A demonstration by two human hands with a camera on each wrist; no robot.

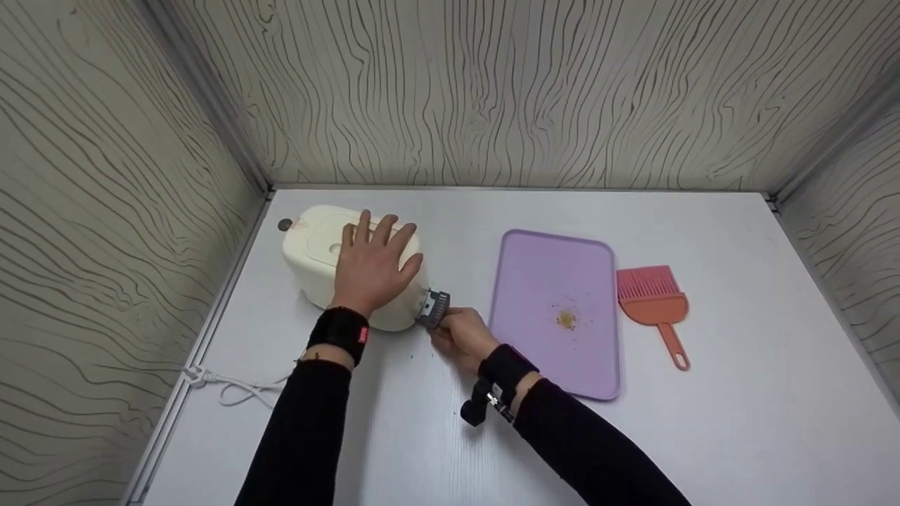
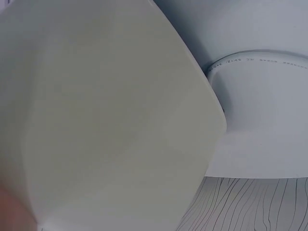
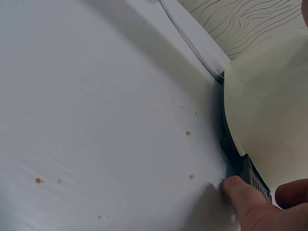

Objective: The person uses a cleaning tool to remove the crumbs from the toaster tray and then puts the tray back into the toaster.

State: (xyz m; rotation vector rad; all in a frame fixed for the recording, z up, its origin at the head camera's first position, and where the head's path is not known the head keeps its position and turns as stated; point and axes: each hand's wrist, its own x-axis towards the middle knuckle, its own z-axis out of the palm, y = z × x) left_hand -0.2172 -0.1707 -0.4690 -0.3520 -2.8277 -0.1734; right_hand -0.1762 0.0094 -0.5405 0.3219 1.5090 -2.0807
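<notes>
A cream toaster-like appliance (image 1: 309, 270) with rounded edges stands at the left of the white table. My left hand (image 1: 373, 270) rests on its top with fingers spread. At its right end, a grey ribbed piece (image 1: 434, 309), apparently a crumb tray's handle, sits at the lower edge. My right hand (image 1: 464, 337) pinches this piece; its fingertips are partly hidden in the head view. The right wrist view shows the thumb and a finger (image 3: 245, 202) at the grey ribbed edge (image 3: 257, 180). The appliance's cream wall (image 2: 120, 110) fills most of the left wrist view.
A purple tray (image 1: 555, 263) with a small heap of crumbs (image 1: 566, 320) lies right of the hands. Beside it are a pink-bristled brush and orange dustpan (image 1: 654, 309). A white cord (image 1: 239, 386) lies front left. Loose crumbs (image 3: 188, 133) dot the table near the appliance.
</notes>
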